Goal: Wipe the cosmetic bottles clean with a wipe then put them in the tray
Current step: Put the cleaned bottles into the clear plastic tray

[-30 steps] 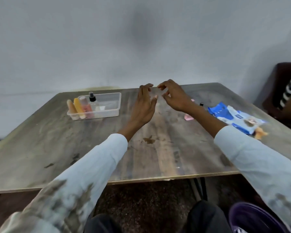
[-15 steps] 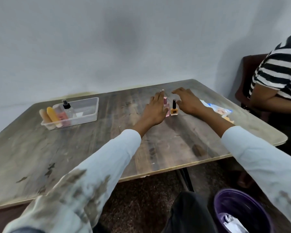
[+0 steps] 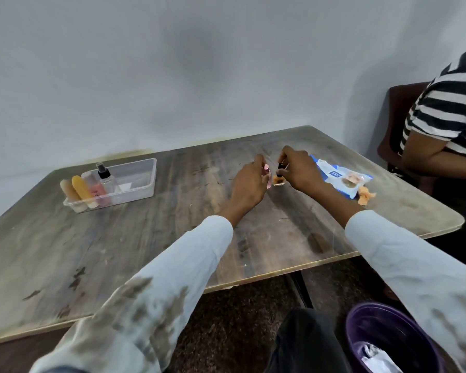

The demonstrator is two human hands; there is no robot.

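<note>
both hands have gone from lying flat beside the two small bottles to curling onto them. left hand point(image 3: 249, 181) now has its fingers wrapped round the pink bottle point(image 3: 347, 172)... correction not needed: left hand grips the pink bottle point(image 3: 266, 175), which shows only as a sliver past the knuckles. right hand point(image 3: 300, 169) pinches the black cap of the orange nail polish bottle point(image 3: 278, 179), whose base sits on the table point(image 3: 145, 238). the 2 bottles stand just beside each other, near table centre, toward 1 o'clock from the viewer.

clear tray point(image 3: 135, 181) sits well apart at 10 o'clock, holding a spray bottle w/ black top point(image 3: 106, 176), a pink tube point(image 3: 97, 191), an orange tube point(image 3: 80, 187) and a beige tube point(image 3: 70, 190), all leaning at its left end. blue & white wipes pack point(image 3: 339, 179) lies at 2 o'clock, just right of the right hand, w/ an orange scrap point(image 3: 365, 197) at its near corner. purple bin point(image 3: 388, 340) on the floor at 5 o'clock. another person in a striped shirt point(image 3: 447, 109) sits at 3 o'clock.
</note>
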